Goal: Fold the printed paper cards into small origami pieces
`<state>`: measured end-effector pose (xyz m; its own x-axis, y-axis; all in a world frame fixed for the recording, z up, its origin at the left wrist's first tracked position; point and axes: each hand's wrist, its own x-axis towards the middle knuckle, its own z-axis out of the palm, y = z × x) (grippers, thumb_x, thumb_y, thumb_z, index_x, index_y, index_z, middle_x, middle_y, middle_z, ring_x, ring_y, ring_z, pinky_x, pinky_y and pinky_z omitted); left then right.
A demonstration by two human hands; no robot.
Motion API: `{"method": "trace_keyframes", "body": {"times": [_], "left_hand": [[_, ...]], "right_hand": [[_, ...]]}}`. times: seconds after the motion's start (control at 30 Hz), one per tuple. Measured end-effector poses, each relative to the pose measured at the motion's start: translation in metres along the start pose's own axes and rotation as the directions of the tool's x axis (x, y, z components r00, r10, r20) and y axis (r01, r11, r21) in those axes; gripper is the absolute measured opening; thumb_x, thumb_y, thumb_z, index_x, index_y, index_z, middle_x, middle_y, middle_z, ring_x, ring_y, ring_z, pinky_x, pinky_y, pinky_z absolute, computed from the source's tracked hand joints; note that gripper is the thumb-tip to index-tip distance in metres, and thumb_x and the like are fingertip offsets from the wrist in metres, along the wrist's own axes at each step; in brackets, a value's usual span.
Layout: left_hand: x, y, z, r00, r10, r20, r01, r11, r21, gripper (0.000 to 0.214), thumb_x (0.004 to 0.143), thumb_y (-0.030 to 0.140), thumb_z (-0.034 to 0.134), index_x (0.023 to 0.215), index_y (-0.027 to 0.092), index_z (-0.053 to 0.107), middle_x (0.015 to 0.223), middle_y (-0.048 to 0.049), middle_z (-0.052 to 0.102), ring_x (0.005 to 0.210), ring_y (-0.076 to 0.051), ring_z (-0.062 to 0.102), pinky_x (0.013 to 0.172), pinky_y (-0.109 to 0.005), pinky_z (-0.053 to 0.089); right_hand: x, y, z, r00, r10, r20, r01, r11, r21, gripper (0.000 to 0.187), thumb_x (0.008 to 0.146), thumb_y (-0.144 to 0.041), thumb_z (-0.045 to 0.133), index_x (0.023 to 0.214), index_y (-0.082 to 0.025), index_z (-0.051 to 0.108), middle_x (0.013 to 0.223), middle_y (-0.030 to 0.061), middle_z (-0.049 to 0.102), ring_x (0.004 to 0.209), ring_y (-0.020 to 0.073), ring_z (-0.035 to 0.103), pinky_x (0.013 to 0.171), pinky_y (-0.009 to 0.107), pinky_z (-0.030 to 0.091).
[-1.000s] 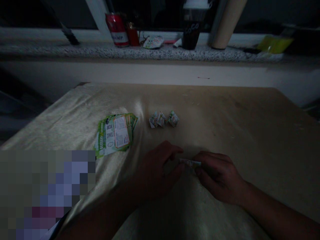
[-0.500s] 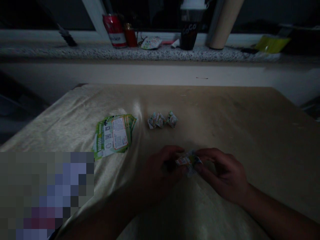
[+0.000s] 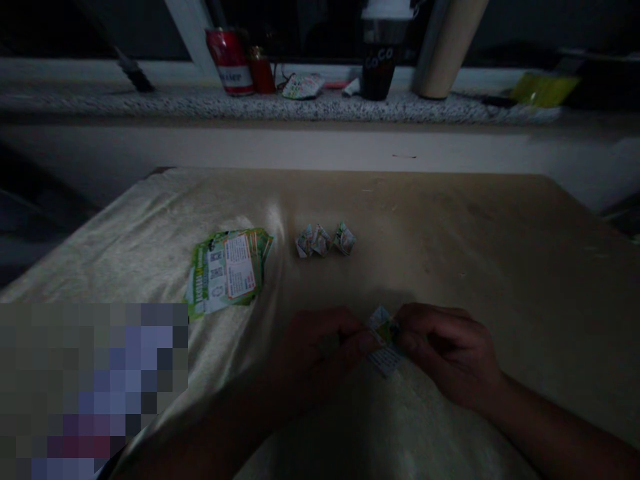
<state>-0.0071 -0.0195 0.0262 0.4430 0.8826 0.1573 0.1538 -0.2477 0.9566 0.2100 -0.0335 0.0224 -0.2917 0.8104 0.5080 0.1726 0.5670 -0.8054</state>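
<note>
Between my two hands is a small folded piece of printed paper [image 3: 384,357], white and green, its pointed ends showing above and below the fingers. My left hand [image 3: 325,347] pinches its left side between thumb and forefinger. On the other side my right hand [image 3: 447,347] grips it the same way, fingertips close to the left ones. Beyond the hands, three small folded paper pieces [image 3: 321,240] stand in a row on the cloth. To their left lies a stack of green and white printed sheets [image 3: 227,270].
A beige cloth [image 3: 480,267] with wrinkles covers the table. Behind it, a speckled stone sill [image 3: 320,107] carries a red can [image 3: 231,63], a small red bottle [image 3: 261,70], a dark CoCo cup [image 3: 381,63], a tan cylinder [image 3: 447,53] and a yellow item [image 3: 545,89].
The folded paper has turned between my hands, so its points now face up and down. My left hand has shifted its hold slightly; the row and the stack stay put.
</note>
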Motion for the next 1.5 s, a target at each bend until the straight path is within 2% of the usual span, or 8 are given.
{"method": "trace_keyframes", "body": {"times": [0.13, 0.37, 0.7, 0.97, 1.07, 1.23, 1.37, 1.5], "left_hand": [[-0.004, 0.004, 0.004, 0.999, 0.033, -0.042, -0.032, 0.999, 0.02, 0.022, 0.091, 0.03, 0.068, 0.074, 0.017, 0.07, 0.068, -0.0016, 0.072, 0.058, -0.011, 0.063, 0.058, -0.021, 0.047], [-0.005, 0.006, 0.011, 0.992, 0.092, -0.085, -0.092, 0.996, 0.008, 0.028, 0.088, 0.021, 0.065, 0.062, 0.017, 0.055, 0.06, 0.001, 0.062, 0.052, -0.008, 0.053, 0.052, -0.019, 0.041], [-0.006, 0.007, 0.015, 0.983, 0.177, -0.05, -0.175, 0.983, 0.055, 0.03, 0.089, 0.016, 0.059, 0.063, 0.019, 0.045, 0.058, 0.0034, 0.056, 0.05, -0.007, 0.046, 0.051, -0.019, 0.036], [-0.009, 0.005, 0.016, 0.992, 0.06, -0.11, -0.058, 0.998, 0.022, 0.023, 0.087, 0.023, 0.067, 0.065, 0.017, 0.062, 0.059, 0.0009, 0.068, 0.049, -0.008, 0.057, 0.049, -0.017, 0.043], [-0.009, 0.004, 0.014, 0.98, 0.078, -0.183, -0.073, 0.997, 0.03, 0.018, 0.086, 0.021, 0.071, 0.069, 0.018, 0.065, 0.061, 0.0018, 0.071, 0.05, -0.008, 0.062, 0.05, -0.016, 0.046], [-0.011, 0.002, 0.014, 0.945, 0.191, -0.265, -0.163, 0.979, 0.124, 0.009, 0.084, 0.019, 0.074, 0.077, 0.02, 0.068, 0.067, 0.0021, 0.073, 0.056, -0.01, 0.067, 0.055, -0.018, 0.051], [-0.011, 0.003, 0.015, 0.944, 0.229, -0.239, -0.221, 0.973, 0.06, 0.009, 0.085, 0.016, 0.073, 0.078, 0.019, 0.069, 0.072, 0.0005, 0.075, 0.059, -0.011, 0.069, 0.057, -0.019, 0.052], [-0.011, 0.006, 0.018, 0.951, 0.21, -0.227, -0.208, 0.978, 0.035, 0.017, 0.088, 0.015, 0.068, 0.071, 0.018, 0.064, 0.073, -0.0001, 0.074, 0.058, -0.009, 0.066, 0.056, -0.018, 0.05]], "right_hand": [[-0.001, -0.004, 0.003, 1.0, -0.015, -0.019, 0.015, 1.0, 0.01, 0.014, 0.092, -0.013, 0.062, 0.081, -0.019, 0.066, 0.066, 0.0023, 0.067, 0.054, 0.0133, 0.061, 0.049, 0.025, 0.047], [-0.003, -0.005, 0.011, 0.999, 0.015, -0.052, -0.014, 1.0, 0.022, 0.021, 0.089, -0.008, 0.061, 0.071, -0.02, 0.058, 0.058, -0.0011, 0.058, 0.049, 0.0113, 0.054, 0.047, 0.024, 0.041], [-0.004, -0.006, 0.013, 0.997, 0.054, -0.054, -0.051, 0.997, 0.06, 0.028, 0.089, -0.008, 0.059, 0.065, -0.021, 0.05, 0.056, -0.0031, 0.055, 0.048, 0.0093, 0.05, 0.047, 0.023, 0.038], [-0.004, -0.004, 0.011, 0.996, 0.053, -0.069, -0.044, 0.991, 0.124, 0.029, 0.09, -0.008, 0.059, 0.066, -0.02, 0.051, 0.057, -0.0037, 0.052, 0.049, 0.0082, 0.048, 0.047, 0.021, 0.037], [-0.004, -0.004, 0.009, 0.995, 0.072, -0.071, -0.064, 0.992, 0.109, 0.021, 0.09, -0.009, 0.063, 0.072, -0.019, 0.059, 0.061, -0.0014, 0.061, 0.051, 0.0095, 0.055, 0.048, 0.021, 0.043], [-0.002, -0.006, 0.008, 0.988, 0.099, -0.122, -0.081, 0.986, 0.144, 0.013, 0.086, -0.007, 0.069, 0.084, -0.02, 0.068, 0.077, 0.0037, 0.074, 0.063, 0.0145, 0.07, 0.056, 0.023, 0.056], [-0.001, -0.009, 0.008, 0.989, 0.092, -0.115, -0.074, 0.986, 0.151, 0.016, 0.087, -0.006, 0.067, 0.078, -0.019, 0.067, 0.075, 0.0036, 0.073, 0.061, 0.0134, 0.069, 0.054, 0.022, 0.055], [-0.001, -0.01, 0.01, 0.991, 0.083, -0.109, -0.069, 0.989, 0.131, 0.02, 0.088, -0.005, 0.065, 0.073, -0.018, 0.063, 0.073, 0.0036, 0.071, 0.059, 0.0125, 0.066, 0.052, 0.022, 0.052]]}}
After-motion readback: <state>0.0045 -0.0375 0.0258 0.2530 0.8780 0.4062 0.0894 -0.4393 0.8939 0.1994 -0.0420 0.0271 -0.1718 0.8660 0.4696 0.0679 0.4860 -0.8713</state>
